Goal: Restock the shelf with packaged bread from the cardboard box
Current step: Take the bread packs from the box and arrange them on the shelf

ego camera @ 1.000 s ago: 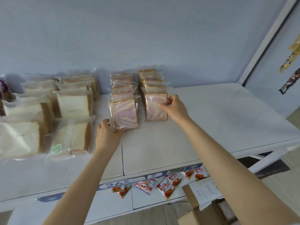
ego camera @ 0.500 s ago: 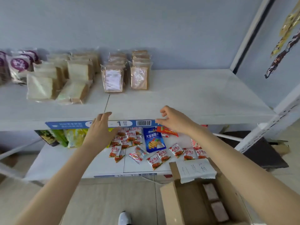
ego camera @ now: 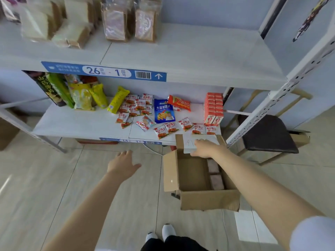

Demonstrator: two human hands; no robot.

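White shelf (ego camera: pixel 181 57): top board, across the upper half of the frame; new stock would best go just right of the rows standing there.
Cardboard box (ego camera: pixel 208 200): open, on the floor at lower right, just in front of the lower board; its far flap (ego camera: pixel 178 142) stands up with a paper sheet (ego camera: pixel 189 144) on it.
Shelf bread (ego camera: pixel 116 24): two rows of pink-swirl packs upright at top centre; white loaves (ego camera: pixel 36 26) to their left, some leaning.
Box bread (ego camera: pixel 215 180): two pinkish packs on end along the box's right wall, one behind the other.
Right hand (ego camera: pixel 204 148): over the box's far rim, touching the paper; the fingers are blurred, so I cannot tell whether they lie flat or pinch it. It should probably drop past the flap to the nearer pack and take it by its flat sides, lightly, since soft bread dents and loose film slips.
Left hand (ego camera: pixel 121 164): over the floor, left of the box, fingers spread, holding nothing. It could steady the left wall, or take the second pack so both go up together.
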